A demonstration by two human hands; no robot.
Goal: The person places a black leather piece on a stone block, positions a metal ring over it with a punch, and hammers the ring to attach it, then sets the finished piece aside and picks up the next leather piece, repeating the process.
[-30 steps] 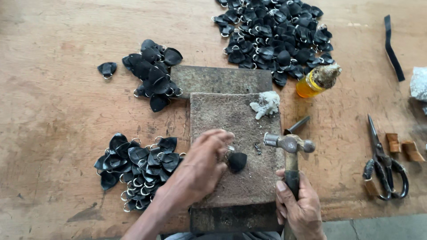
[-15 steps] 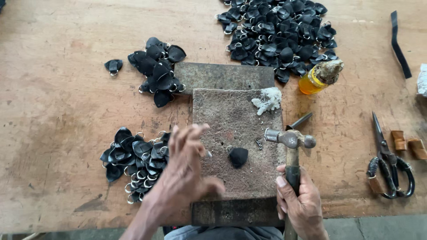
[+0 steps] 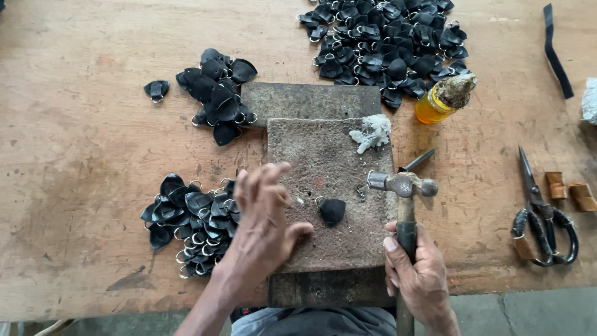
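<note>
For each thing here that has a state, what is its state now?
Left hand: open, fingers spread, holding nothing.
Right hand: closed on the hammer handle.
Hammer: upright in the hand, its head above the stone slab.
Black leather piece: lying free on the slab, untouched.
Scissors: closed, on the table.
Orange bottle: lying tilted, stopper in.

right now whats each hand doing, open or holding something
Left hand: open, fingers spread, empty, beside the small black leather piece on the stone block.
Right hand: closed on the hammer handle.
</note>
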